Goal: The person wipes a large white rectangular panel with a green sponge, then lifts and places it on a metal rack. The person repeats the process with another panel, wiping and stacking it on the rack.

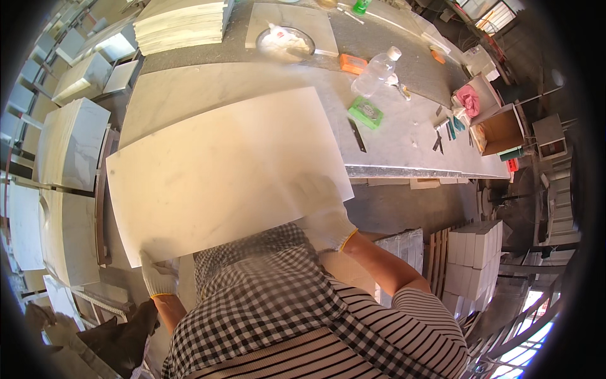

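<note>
A large pale marble-look tile (221, 164) lies tilted in front of me, its far part over the worktable and its near edge against my checked apron. My left hand (159, 275), in a white knitted glove, grips the near left corner with the thumb at the edge; its other fingers are mostly hidden. On the tile's right near part rests my gloved right hand (322, 205), fingers stretched flat over the surface and blurred by motion. Past the tile's right edge lie a black-handled blade (357, 135) and a green box (365, 113).
A clear bottle (377, 71) and an orange block (353, 64) are on the table (416, 148). Farther back are a bowl of white paste (284, 45) and a tile stack (180, 28). More stacked tiles (72, 142) stand left; white boxes (473, 259) stand right.
</note>
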### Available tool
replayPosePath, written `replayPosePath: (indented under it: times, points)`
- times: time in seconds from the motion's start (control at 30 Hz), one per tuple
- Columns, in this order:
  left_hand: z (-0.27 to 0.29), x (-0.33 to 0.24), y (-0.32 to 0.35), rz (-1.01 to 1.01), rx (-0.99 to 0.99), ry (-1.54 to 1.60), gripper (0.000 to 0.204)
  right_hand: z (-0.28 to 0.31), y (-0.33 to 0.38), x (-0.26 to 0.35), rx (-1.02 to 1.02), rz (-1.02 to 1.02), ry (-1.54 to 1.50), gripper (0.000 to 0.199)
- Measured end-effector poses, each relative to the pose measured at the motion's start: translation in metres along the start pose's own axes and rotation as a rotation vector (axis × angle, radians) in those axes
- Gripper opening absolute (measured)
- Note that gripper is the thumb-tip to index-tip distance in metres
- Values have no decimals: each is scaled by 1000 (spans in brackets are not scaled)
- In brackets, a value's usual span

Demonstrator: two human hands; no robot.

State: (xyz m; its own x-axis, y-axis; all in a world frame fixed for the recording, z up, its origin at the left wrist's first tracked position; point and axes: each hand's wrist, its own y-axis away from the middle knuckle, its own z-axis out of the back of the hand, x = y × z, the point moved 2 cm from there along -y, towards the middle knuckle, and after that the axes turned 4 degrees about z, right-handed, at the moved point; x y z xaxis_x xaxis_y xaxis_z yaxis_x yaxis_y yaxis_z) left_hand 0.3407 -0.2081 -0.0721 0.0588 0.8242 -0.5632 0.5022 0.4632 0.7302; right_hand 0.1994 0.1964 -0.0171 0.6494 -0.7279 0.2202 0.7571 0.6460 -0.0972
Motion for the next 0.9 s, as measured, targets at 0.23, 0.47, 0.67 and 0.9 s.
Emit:
replayPosePath:
  times: [0.23,0.47,0.67,0.9]
  points:
    - [-1,24,-20,102,-8,67,57,3,-7,-4,-44,-157,-64,67]
    - [6,40,-53,185,248,76,49,-27,-55,-94,-391,-348,322,75]
    - [15,48,-57,128,114,140,58,-10,-148,-155,-492,-328,413,71]
    - [-4,45,-31,117,106,131,63,9,-189,-179,-378,-256,398,70]
